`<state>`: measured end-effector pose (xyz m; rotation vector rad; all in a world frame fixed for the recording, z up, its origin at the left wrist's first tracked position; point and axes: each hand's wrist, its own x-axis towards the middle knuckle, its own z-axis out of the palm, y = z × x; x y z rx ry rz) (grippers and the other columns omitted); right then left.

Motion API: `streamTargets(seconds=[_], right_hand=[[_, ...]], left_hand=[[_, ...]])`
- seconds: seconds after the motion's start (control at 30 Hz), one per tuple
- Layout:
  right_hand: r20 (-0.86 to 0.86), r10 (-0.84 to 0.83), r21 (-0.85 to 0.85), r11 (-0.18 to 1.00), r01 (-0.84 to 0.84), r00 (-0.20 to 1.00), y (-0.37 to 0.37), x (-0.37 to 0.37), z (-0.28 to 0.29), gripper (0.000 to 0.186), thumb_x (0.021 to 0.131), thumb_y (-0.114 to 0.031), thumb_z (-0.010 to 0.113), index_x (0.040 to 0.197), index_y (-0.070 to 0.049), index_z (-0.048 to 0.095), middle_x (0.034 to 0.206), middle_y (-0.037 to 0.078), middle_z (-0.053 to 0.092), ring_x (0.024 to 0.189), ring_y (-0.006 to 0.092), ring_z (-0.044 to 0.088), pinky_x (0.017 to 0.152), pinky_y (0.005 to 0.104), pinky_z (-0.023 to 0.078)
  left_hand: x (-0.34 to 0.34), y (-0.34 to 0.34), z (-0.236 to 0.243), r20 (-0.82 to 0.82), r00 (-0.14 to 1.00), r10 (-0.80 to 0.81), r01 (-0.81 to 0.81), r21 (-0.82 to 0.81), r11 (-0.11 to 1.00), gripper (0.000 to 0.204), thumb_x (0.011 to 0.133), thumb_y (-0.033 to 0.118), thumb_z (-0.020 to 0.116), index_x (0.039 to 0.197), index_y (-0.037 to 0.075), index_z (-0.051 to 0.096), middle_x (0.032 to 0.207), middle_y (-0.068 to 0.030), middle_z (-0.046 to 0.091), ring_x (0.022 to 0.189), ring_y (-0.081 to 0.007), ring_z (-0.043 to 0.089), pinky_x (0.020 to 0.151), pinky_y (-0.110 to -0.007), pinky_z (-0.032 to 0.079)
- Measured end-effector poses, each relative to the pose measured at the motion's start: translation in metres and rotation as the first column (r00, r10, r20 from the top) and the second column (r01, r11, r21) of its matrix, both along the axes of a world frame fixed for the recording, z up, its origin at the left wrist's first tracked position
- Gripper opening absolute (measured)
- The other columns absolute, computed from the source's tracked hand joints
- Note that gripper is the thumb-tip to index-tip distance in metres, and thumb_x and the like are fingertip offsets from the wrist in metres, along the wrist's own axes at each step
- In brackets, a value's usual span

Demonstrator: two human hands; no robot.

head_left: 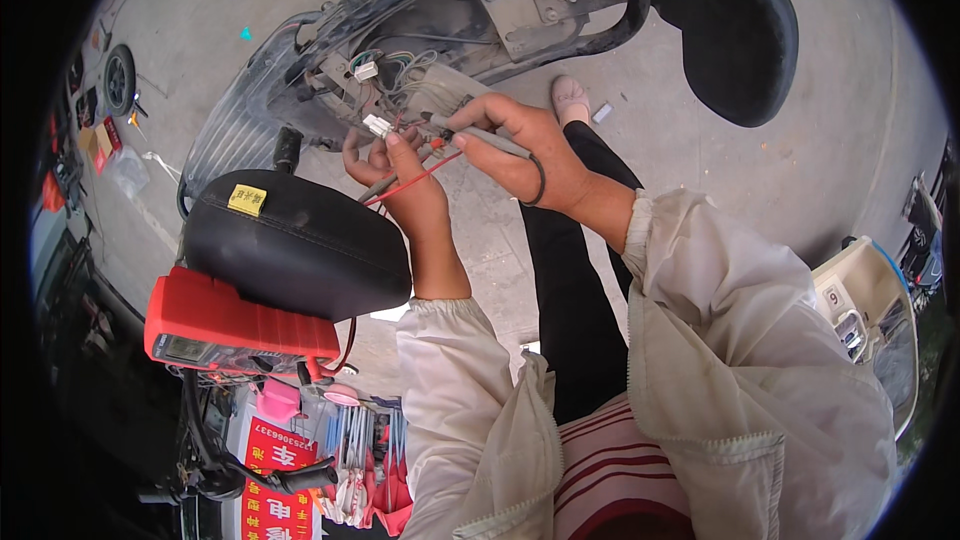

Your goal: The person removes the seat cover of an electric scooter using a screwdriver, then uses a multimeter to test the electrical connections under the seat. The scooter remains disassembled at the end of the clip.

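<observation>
My left hand (418,202) is closed, pinching a white plug connector (378,125) with thin wires. A grey test probe (378,189) lies across its fingers, and a red lead (415,180) runs beside it. In my right hand (540,155) is another grey test probe (497,144), held like a pen, its dark lead looping under the palm. Its tip is near the connector; whether they touch is hidden. Behind both hands is an electric scooter's opened rear body (430,75), with bundled wires and a second white connector (366,71).
A red multimeter (240,325) rests against the black scooter seat (295,245), left of my arms. A black backrest pad (740,35) projects at the upper right. Handlebars (205,440) are lower left. A cream bin (865,285) with small items stands far right. Another person's shoe (570,98) is on the floor.
</observation>
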<state>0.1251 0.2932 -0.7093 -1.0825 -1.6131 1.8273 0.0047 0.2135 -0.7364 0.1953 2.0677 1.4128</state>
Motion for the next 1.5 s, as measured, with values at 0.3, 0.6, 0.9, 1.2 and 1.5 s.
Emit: streamTargets(seconds=[0.3, 0.6, 0.9, 1.2, 1.5], right_hand=[[-0.073, -0.03, -0.129, 0.991, 0.02, 0.997, -0.002, -0.022, -0.013, 0.019, 0.088, -0.013, 0.064, 0.103, -0.001, 0.063, 0.092, 0.006, 0.067, 0.089, 0.0103, 0.061, 0.081, 0.0264, 0.047], [-0.124, 0.001, -0.073, 0.997, -0.01, 0.992, 0.005, -0.022, -0.02, 0.017, 0.083, -0.013, 0.064, 0.093, 0.0, 0.062, 0.087, 0.013, 0.067, 0.08, 0.0212, 0.065, 0.073, 0.0314, 0.051], [-0.119, 0.1, -0.082, 0.991, -0.11, 0.988, -0.011, -0.017, -0.018, 0.017, 0.088, -0.012, 0.063, 0.1, 0.0, 0.062, 0.091, 0.01, 0.066, 0.085, 0.0158, 0.063, 0.077, 0.0288, 0.049], [-0.137, 0.087, -0.11, 0.989, -0.102, 0.987, -0.02, -0.023, -0.018, 0.017, 0.09, -0.015, 0.063, 0.1, -0.002, 0.062, 0.091, 0.01, 0.067, 0.082, 0.0153, 0.062, 0.074, 0.0284, 0.048], [-0.131, 0.097, -0.135, 0.984, -0.114, 0.987, -0.02, -0.025, -0.017, 0.019, 0.085, -0.015, 0.064, 0.098, -0.001, 0.061, 0.09, 0.014, 0.067, 0.085, 0.0294, 0.065, 0.074, 0.0338, 0.05]], left_hand=[[-0.013, -0.001, -0.002, 0.116, 0.992, -0.056, 0.061, -0.041, 0.997, 0.038, 0.1, 0.019, 0.038, 0.132, -0.002, 0.044, 0.112, -0.0112, 0.061, 0.089, -0.0121, 0.057, 0.078, -0.028, 0.048], [-0.012, 0.005, -0.006, 0.116, 0.991, 0.071, -0.076, 0.037, 0.996, 0.034, 0.1, 0.017, 0.042, 0.126, -0.003, 0.048, 0.111, -0.0135, 0.062, 0.095, -0.0152, 0.057, 0.083, -0.029, 0.046], [-0.017, 0.001, -0.013, 0.255, 0.96, 0.112, -0.154, 0.152, 0.976, 0.032, 0.101, 0.016, 0.039, 0.125, -0.005, 0.047, 0.11, -0.017, 0.062, 0.102, -0.0223, 0.059, 0.092, -0.036, 0.047], [-0.02, -0.002, -0.016, 0.268, 0.954, 0.132, -0.175, 0.143, 0.974, 0.036, 0.102, 0.018, 0.033, 0.125, -0.006, 0.046, 0.111, -0.0181, 0.057, 0.098, -0.024, 0.059, 0.085, -0.036, 0.051], [-0.022, 0.0, -0.015, 0.29, 0.94, 0.181, -0.219, 0.104, 0.97, 0.038, 0.102, 0.021, 0.032, 0.125, -0.004, 0.046, 0.106, -0.0151, 0.056, 0.096, -0.024, 0.058, 0.084, -0.037, 0.05]])
